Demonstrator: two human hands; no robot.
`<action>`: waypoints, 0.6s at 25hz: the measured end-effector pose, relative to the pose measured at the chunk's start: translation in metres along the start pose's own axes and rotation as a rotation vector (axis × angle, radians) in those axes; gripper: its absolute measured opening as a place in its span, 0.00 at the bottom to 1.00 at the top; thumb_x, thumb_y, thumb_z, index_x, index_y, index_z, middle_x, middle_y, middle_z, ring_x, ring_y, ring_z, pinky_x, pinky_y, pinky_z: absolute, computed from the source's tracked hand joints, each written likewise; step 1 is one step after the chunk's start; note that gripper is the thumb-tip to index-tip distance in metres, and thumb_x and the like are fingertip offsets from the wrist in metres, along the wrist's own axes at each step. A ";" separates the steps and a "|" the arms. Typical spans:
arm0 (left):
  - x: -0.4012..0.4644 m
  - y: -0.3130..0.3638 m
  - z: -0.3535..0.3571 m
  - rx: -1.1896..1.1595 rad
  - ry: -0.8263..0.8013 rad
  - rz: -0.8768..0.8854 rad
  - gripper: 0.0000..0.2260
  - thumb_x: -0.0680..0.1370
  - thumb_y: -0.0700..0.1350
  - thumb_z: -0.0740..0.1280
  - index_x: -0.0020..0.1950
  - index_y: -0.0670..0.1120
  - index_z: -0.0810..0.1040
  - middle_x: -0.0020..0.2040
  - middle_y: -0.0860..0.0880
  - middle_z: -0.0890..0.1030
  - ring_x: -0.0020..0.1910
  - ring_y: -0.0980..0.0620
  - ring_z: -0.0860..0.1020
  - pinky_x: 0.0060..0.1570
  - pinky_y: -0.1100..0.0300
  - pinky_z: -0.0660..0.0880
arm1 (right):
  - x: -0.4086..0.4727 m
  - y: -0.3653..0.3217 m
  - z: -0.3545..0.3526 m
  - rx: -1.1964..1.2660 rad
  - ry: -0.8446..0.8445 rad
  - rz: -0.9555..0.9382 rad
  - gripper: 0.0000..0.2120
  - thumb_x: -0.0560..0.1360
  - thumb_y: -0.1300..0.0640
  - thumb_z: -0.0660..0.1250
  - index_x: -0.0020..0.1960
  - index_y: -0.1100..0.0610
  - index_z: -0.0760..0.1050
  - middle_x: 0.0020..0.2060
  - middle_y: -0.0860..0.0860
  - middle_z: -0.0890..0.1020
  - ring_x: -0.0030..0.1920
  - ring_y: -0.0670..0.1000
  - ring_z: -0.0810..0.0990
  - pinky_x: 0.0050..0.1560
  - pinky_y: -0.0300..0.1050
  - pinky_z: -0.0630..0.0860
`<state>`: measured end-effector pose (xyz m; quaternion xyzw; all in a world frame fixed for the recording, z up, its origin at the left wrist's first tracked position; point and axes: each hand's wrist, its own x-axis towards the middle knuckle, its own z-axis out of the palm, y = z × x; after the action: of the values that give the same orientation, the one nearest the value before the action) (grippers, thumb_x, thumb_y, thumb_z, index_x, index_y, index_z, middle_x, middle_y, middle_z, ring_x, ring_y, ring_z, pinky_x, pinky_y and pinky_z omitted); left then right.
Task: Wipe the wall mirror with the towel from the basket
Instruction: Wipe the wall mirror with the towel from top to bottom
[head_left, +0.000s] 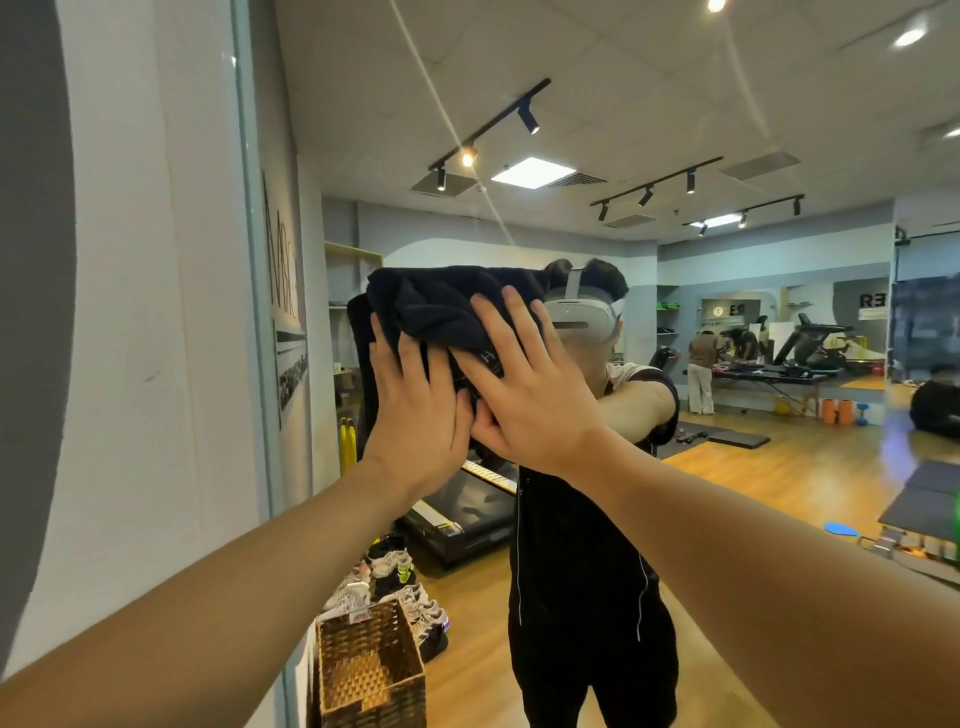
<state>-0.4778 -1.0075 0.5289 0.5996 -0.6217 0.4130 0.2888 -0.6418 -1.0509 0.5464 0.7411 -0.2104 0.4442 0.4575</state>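
Note:
A dark towel is bunched flat against the wall mirror at head height. My left hand presses on its lower left part with straight, spread fingers. Beside it, my right hand presses on the towel's lower right part, fingers also straight, its thumb tucked under near my left hand. The woven basket appears low down in the mirror and looks empty. My own reflection stands behind the towel, partly hidden by it.
The mirror's left edge meets a white and grey wall. In the reflection are a treadmill, several shoes, floor mats, a wooden floor and people at a table far back.

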 end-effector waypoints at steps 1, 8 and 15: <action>0.000 0.014 0.000 -0.033 0.012 -0.005 0.35 0.80 0.56 0.30 0.83 0.38 0.46 0.81 0.32 0.51 0.80 0.28 0.45 0.78 0.34 0.43 | -0.008 0.009 -0.005 -0.001 0.001 -0.004 0.28 0.81 0.48 0.58 0.79 0.54 0.65 0.79 0.62 0.62 0.80 0.68 0.55 0.77 0.68 0.57; 0.009 0.100 -0.003 -0.192 0.090 0.003 0.32 0.82 0.53 0.44 0.82 0.37 0.49 0.81 0.32 0.49 0.80 0.28 0.42 0.78 0.32 0.47 | -0.054 0.074 -0.042 -0.026 -0.012 -0.021 0.30 0.78 0.49 0.63 0.79 0.53 0.66 0.79 0.62 0.61 0.81 0.67 0.54 0.77 0.68 0.57; 0.029 0.187 -0.004 -0.319 0.186 0.055 0.34 0.80 0.52 0.53 0.82 0.39 0.46 0.82 0.34 0.46 0.80 0.29 0.39 0.78 0.31 0.47 | -0.097 0.144 -0.083 -0.072 -0.041 0.001 0.30 0.78 0.49 0.64 0.79 0.53 0.66 0.80 0.62 0.61 0.81 0.66 0.53 0.77 0.67 0.58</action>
<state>-0.6659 -1.0300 0.5249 0.4881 -0.6659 0.3706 0.4253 -0.8343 -1.0590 0.5499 0.7330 -0.2359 0.4211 0.4793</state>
